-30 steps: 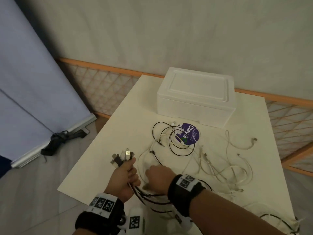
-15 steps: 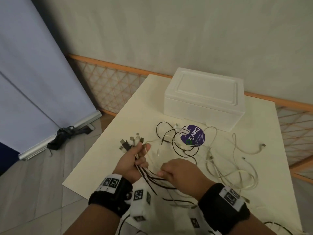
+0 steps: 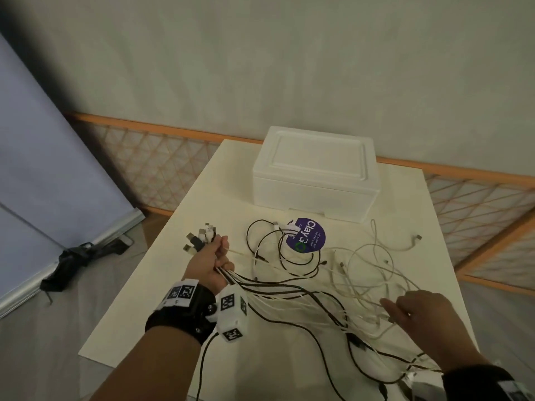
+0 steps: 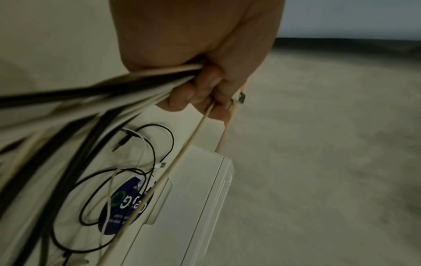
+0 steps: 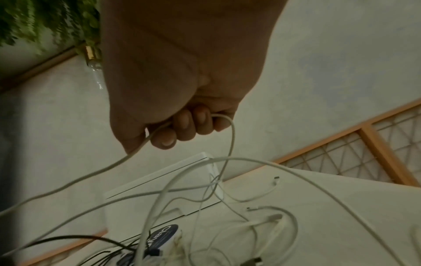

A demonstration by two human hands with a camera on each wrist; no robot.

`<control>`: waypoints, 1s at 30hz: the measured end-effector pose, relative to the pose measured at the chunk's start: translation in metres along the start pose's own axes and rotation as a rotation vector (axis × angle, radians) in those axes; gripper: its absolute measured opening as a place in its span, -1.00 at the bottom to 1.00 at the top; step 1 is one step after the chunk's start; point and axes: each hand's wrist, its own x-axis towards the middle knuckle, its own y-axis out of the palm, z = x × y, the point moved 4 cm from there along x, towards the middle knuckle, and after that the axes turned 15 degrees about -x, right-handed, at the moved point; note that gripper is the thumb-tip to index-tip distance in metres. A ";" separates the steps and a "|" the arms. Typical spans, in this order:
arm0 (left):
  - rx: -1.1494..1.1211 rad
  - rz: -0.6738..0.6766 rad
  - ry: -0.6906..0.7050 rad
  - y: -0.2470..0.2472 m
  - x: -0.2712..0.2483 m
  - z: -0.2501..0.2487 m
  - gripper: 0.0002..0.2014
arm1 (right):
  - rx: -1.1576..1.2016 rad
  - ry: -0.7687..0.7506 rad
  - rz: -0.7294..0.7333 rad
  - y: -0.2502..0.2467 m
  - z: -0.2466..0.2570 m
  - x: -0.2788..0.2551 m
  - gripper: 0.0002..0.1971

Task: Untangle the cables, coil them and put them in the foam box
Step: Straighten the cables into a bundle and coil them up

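My left hand (image 3: 212, 260) (image 4: 200, 90) grips a bundle of black and white cables (image 3: 289, 293) near their plug ends, and the USB plugs (image 3: 199, 240) stick out above the fist. The strands run right across the white table (image 3: 179, 244) to my right hand (image 3: 417, 314) (image 5: 180, 126), whose curled fingers hold one white cable (image 5: 230, 136). More tangled cables (image 3: 362, 264) lie loose between the hands and the foam box. The white foam box (image 3: 315, 175) stands with its lid on at the table's far side.
A round purple sticker (image 3: 307, 238) lies on the table in front of the box, under cable loops. An orange lattice fence (image 3: 150, 166) runs behind the table. A grey panel (image 3: 43, 169) leans at the left, above dark straps (image 3: 75, 259) on the floor.
My right hand has slid away from the left hand to the right along the cables, stretching the strands out between them. The left hand keeps its grip on the plug ends.
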 end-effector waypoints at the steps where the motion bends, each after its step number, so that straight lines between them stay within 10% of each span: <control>1: -0.002 0.012 0.002 -0.001 0.000 -0.001 -0.77 | -0.014 0.011 0.014 0.001 -0.001 0.000 -0.40; 9: -0.012 0.051 0.028 -0.016 -0.001 -0.018 -0.69 | 0.013 0.022 0.013 -0.007 -0.015 0.004 -0.39; 14: 0.038 0.041 0.021 -0.032 -0.008 -0.048 -0.62 | 0.120 0.333 -0.060 -0.032 -0.036 0.018 -0.88; 20: 0.110 -0.035 0.110 -0.048 -0.012 -0.059 -0.64 | 0.804 0.634 -0.340 -0.092 -0.016 0.048 -0.87; 24: 0.106 -0.122 0.134 -0.067 -0.012 -0.063 -0.68 | 0.997 0.488 -0.543 -0.123 -0.015 0.061 -0.90; 30: 0.159 -0.064 0.067 -0.063 -0.019 -0.056 -0.63 | 0.758 0.093 -0.113 -0.103 0.027 0.081 -0.57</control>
